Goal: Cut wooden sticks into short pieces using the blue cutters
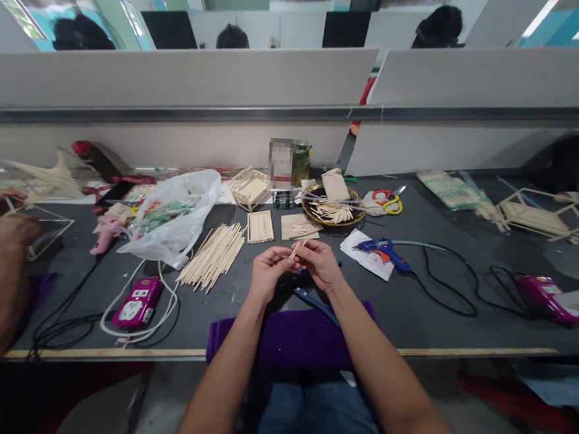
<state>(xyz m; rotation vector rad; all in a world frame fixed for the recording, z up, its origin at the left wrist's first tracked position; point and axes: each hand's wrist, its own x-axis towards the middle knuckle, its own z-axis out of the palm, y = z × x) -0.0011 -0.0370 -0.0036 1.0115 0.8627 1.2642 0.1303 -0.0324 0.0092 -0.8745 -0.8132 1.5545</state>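
Observation:
Close together over the table's front part, my left hand [270,272] and my right hand [320,265] both pinch short wooden sticks [295,249] between thumb and fingertips. How many sticks there are is hard to make out. Beneath my hands lies a dark blue-handled tool [316,305], its head hidden in shadow. A purple cloth [291,339] is spread under my forearms at the table edge. Just beyond my hands are a small stick panel [260,227] and a piece of card [289,227] with short sticks on it. Left of them lies a pile of long sticks [214,257].
A basket [356,221] holds short sticks. Scissors [393,206] lie behind a blue glue gun [386,253] on paper. Cords run to purple power boxes [137,304]. A plastic bag [175,219] and pink glue gun [106,232] lie left, near a co-worker's hands [11,227] on a stick frame.

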